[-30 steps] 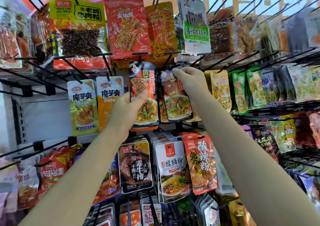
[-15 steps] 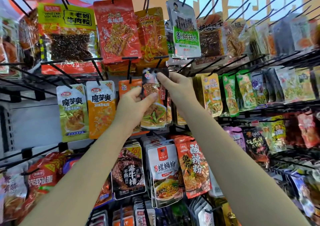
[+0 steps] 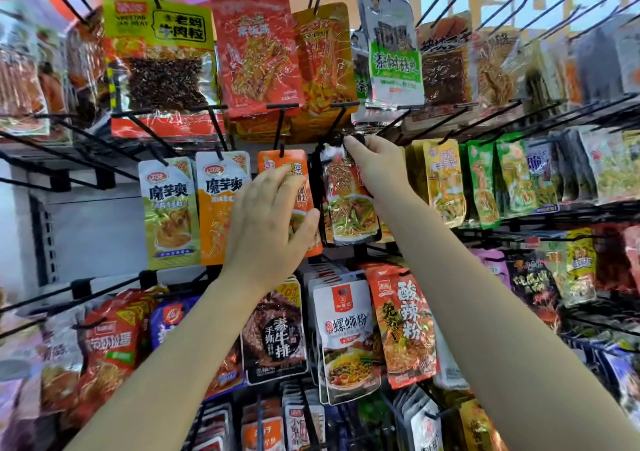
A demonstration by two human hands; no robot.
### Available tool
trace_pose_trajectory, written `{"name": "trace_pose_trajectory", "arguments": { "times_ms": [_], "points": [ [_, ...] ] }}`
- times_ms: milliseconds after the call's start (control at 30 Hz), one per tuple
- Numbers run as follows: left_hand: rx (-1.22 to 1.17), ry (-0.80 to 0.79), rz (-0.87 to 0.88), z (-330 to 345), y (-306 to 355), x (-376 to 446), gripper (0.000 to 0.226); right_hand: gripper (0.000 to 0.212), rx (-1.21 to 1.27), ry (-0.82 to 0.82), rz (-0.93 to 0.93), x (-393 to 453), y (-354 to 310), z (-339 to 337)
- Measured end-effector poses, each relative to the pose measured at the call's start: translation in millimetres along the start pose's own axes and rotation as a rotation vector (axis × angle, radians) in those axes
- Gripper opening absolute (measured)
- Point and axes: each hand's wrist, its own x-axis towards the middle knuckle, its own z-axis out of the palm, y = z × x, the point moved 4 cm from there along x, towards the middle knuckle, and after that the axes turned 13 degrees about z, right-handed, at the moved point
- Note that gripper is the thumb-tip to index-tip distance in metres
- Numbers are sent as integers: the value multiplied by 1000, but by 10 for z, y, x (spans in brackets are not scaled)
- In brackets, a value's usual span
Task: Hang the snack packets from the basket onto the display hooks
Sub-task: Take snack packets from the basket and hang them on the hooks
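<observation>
From the head camera, the only view, the right hand (image 3: 375, 166) is raised to the middle row of the rack and pinches the dark top edge of a red and black snack packet (image 3: 349, 201) between thumb and fingertips, right where a black hook (image 3: 337, 121) comes forward out of the rack. The packet hangs upright in front of others of the same kind, but the top of it is blurred and partly behind the fingers, so I cannot tell whether its hole is already over the hook tip or just short of it. The left hand (image 3: 266, 222) is relaxed, fingers spread and holding nothing; it hovers in front of the orange packet (image 3: 277, 166) on the next hook to the left, with its thumb tip close to the lower left edge of the packet being hung, touching or just apart, I cannot say which. As for progress, the rack is already well stocked: nearly every hook in sight carries packets, in rows above, beside and below. This one packet looks to be in the last part of its hanging, needing only to be seated and let go. The basket is not in view, so how many packets remain to be hung cannot be judged from here.
</observation>
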Motion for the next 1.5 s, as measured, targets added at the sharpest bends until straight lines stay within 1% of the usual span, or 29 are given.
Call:
{"name": "trace_pose_trajectory", "arguments": {
  "times_ms": [33, 67, 133, 167, 233, 267, 300, 333, 400, 467, 533, 633, 733, 833, 900, 933, 1000, 1133, 1233, 1267, 1300, 1367, 1400, 1433, 1500],
  "points": [
    [13, 9, 9, -11, 8, -35, 52, 40, -36, 13, -5, 2, 17, 4],
    [28, 18, 17, -18, 17, -80, 51, 35, -74, 34, -24, 9, 31, 4],
    [64, 31, 14, -30, 18, -166, 50, 14, -167, 113, -101, -18, 28, -5],
    [76, 39, 3, -33, 9, -193, 50, 15, -211, 173, -170, -48, 20, -13],
    [88, 55, -18, -31, -1, -211, 49, 26, -341, 330, -411, -155, -6, -28],
    [97, 60, -22, -30, 4, -207, 49, 26, -442, 399, -545, -208, 5, -14],
    [108, 65, -22, -27, 9, -202, 49, 25, -550, 432, -643, -245, 45, 16],
    [119, 68, -20, -21, 15, -193, 49, 25, -655, 433, -698, -258, 103, 47],
    [132, 65, -21, -1, 22, -182, 50, 28, -807, 370, -690, -209, 243, 97],
    [137, 49, -21, 13, 19, -178, 49, 32, -850, 302, -644, -175, 315, 109],
    [133, 28, -19, 12, 11, -179, 49, 33, -851, 277, -638, -188, 317, 98],
    [134, 37, 14, -50, 89, -190, 50, 31, -760, 290, -696, -365, 243, -39],
    [58, 128, 139, -107, 435, -217, 49, 28, -663, 333, -744, -797, 262, -438],
    [-133, 152, 263, 58, 992, -383, 47, 27, -713, 373, -680, -1399, 573, -1086],
    [-282, 130, 297, 350, 1408, -630, 42, 28, -829, 428, -567, -1813, 991, -1618],
    [-365, 96, 299, 536, 1644, -786, 41, 29, -898, 444, -480, -2018, 1250, -1885],
    [-535, -34, 295, 941, 2192, -1152, 41, 30, -1018, 435, -260, -2462, 1839, -2401],
    [-820, -391, 350, 1639, 3459, -2099, 41, 34, -1184, 408, 237, -3587, 3024, -3307],
    [-937, -746, 398, 2016, 4224, -2972, 50, 30, -1282, 366, 612, -4469, 3687, -3806],
    [-951, -870, 416, 2118, 4403, -3275, 56, 28, -1316, 341, 715, -4738, 3873, -3939],
    [-965, -972, 440, 2185, 4554, -3561, 63, 32, -1332, 297, 828, -4977, 4032, -4040],
    [-991, -1130, 476, 2209, 4745, -4016, 76, 46, -1271, 201, 1084, -5381, 4297, -4158],
    [-993, -1184, 481, 2187, 4787, -4165, 81, 52, -1239, 181, 1198, -5528, 4400, -4192],
    [-995, -1206, 475, 2158, 4805, -4264, 84, 58, -1212, 160, 1304, -5649, 4496, -4210],
    [-1005, -1182, 443, 2120, 4794, -4338, 87, 72, -1182, 83, 1474, -5795, 4657, -4192]
  ]
}}
